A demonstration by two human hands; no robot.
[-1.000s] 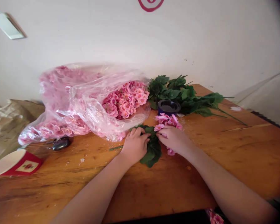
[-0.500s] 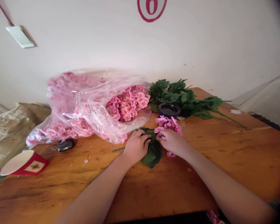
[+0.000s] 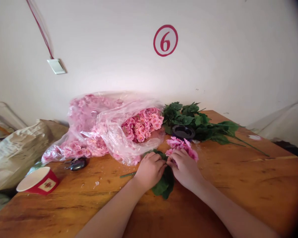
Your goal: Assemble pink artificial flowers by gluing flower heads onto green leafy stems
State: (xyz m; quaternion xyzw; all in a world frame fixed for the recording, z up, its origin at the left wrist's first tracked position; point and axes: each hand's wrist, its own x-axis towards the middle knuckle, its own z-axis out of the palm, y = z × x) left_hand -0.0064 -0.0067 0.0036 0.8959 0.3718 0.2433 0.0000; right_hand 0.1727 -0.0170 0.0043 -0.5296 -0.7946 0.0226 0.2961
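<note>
Artificial green leaves (image 3: 164, 185) are held closely under the left hand (image 3: 150, 171), and artificial pink blossoms (image 3: 180, 144) are pinched narrowly by the right hand (image 3: 185, 170), both over a wooden table (image 3: 250, 185). A clear plastic bag (image 3: 99, 132) of blossoms is placed just beyond, to the left.

A plain workroom: white wall with a red-ringed "6" sign (image 3: 165, 40), worn wooden table (image 3: 240, 188), bagged artificial blossoms (image 3: 109, 129).
</note>
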